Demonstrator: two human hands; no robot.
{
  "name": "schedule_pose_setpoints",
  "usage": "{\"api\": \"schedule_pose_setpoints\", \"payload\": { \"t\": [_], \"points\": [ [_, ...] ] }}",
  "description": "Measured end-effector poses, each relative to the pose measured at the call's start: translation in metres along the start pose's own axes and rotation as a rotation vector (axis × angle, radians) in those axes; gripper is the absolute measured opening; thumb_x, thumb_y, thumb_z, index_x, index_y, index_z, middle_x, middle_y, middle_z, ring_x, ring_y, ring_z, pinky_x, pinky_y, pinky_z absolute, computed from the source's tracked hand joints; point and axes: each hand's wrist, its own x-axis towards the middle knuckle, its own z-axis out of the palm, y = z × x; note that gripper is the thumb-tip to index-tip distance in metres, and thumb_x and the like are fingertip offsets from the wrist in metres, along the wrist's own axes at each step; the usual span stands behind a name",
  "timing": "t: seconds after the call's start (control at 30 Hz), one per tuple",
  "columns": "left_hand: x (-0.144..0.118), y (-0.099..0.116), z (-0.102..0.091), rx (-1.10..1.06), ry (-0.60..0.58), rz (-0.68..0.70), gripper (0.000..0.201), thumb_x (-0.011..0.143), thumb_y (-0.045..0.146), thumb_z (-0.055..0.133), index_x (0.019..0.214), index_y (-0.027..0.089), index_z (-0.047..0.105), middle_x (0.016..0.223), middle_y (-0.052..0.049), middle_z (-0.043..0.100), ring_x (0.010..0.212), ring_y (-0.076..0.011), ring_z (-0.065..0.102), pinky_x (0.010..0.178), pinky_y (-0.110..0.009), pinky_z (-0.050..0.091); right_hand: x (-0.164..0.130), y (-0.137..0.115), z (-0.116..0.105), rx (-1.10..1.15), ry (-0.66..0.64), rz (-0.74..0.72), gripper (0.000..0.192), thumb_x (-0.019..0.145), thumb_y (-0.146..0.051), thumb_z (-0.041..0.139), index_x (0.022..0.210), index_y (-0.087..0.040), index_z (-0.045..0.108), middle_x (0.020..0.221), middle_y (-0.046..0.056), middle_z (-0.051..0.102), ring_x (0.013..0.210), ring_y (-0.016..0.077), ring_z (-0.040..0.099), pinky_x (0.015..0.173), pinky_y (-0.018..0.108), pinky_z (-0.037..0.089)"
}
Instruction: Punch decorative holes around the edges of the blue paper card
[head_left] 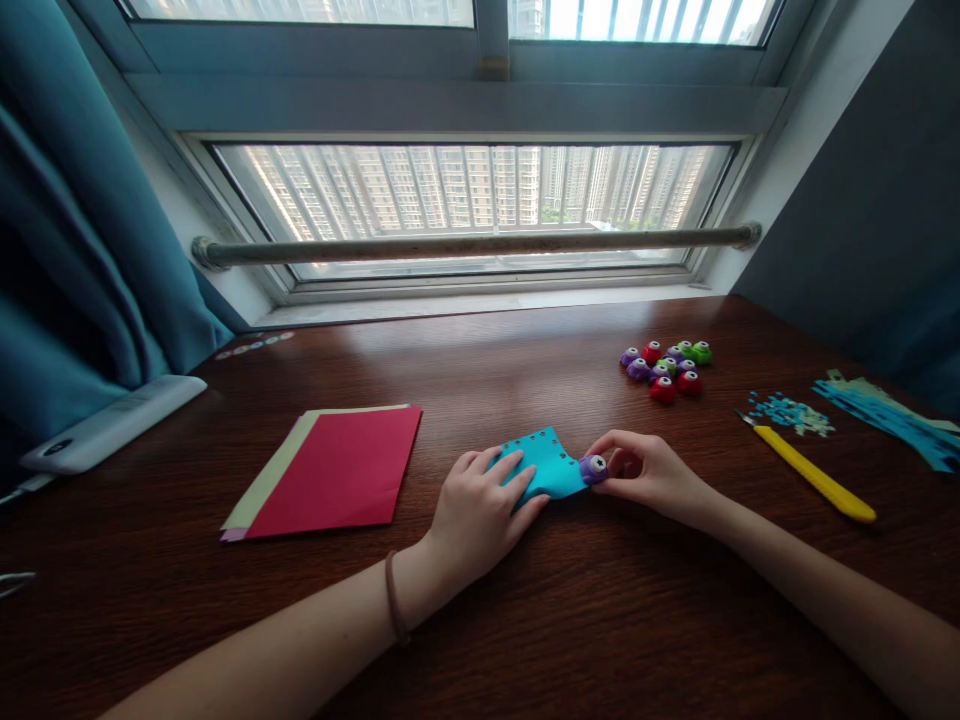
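- Bright-blue, hole-dotted paper sheet (pixel 553 468): between your hands, visible length running from left to right.
- Your left hand (pixel 484 500): fingers spread flat on the sheet.
- Your right hand (pixel 645 475): nearer the sheet's right end, pinching a purple, rounded plastic craft punch (pixel 593 469) there.
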Motion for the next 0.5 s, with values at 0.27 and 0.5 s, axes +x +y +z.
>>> {"api": "schedule_pose_setpoints", "payload": {
  "t": [0.27,0.5],
  "points": [
    [-0.0004,-0.0001,0.0009,0.009,-0.029,-0.027,0.027,0.088,0.041,0.050,0.105,0.022,0.062,0.115,-0.007,0.059,0.105,-0.0311,0.051,0.085,-0.047,0.041,0.0004,-0.0017,-0.0020,-0.055,0.001,-0.073,0.020,0.071,-0.025,0.071,0.088,-0.018,0.064,0.086,0.002,0.058,0.062,0.0124,0.053,0.048,0.021,0.038],
    [-0.0002,0.0000,0.0010,0.010,-0.033,-0.035,0.028,0.088,0.042,0.051,0.106,0.023,0.061,0.115,-0.006,0.059,0.104,-0.0315,0.051,0.084,-0.047,0.041,0.0027,0.0011,-0.0007,-0.012,0.065,0.007,0.029,0.065,-0.032,0.077,0.087,-0.018,0.065,0.074,0.001,0.058,0.060,0.0130,0.051,0.052,0.023,0.040]
  ]
}}
